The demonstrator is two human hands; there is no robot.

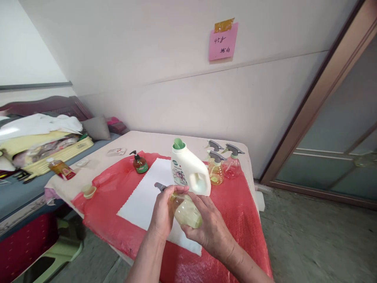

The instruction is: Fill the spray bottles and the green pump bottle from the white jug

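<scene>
- Left hand [163, 206]: closed around the neck of a translucent pale-yellow plastic spray bottle [186, 212], just below its grey trigger head [160, 187].
- Right hand [210, 222]: curled around the lower body of the same bottle, with the thumb beneath and the fingers above.
- Held bottle: positioned between the 2 hands above the table, tilted, trigger head toward the upper left and base toward the lower right.
- Beyond the hands: a large cream-white plastic jug [191, 163] with a moulded handle stands upright, a green plastic piece [178, 144] seated in its mouth.
- Beneath: a white rectangular sheet with a scalloped edge [138, 200] lies on crinkled red plastic film [108, 188], itself spread over a table with a beige cloth [144, 139].
- Right of the jug: 3 spray bottles with grey triggers stand grouped; a yellow transparent bottle [217, 177] and a pink transparent bottle [232, 169] are in front, the third partly hidden.
- Left of the jug: a brown pump bottle with a black nozzle and green label [140, 164] stands on the film.
- Far left of the table: a small pale-yellow cup [89, 191] and an amber bottle with a red label [62, 169].
- Wall: a pink paper note [223, 45] with handwriting, fixed by brown tape [224, 25].
</scene>
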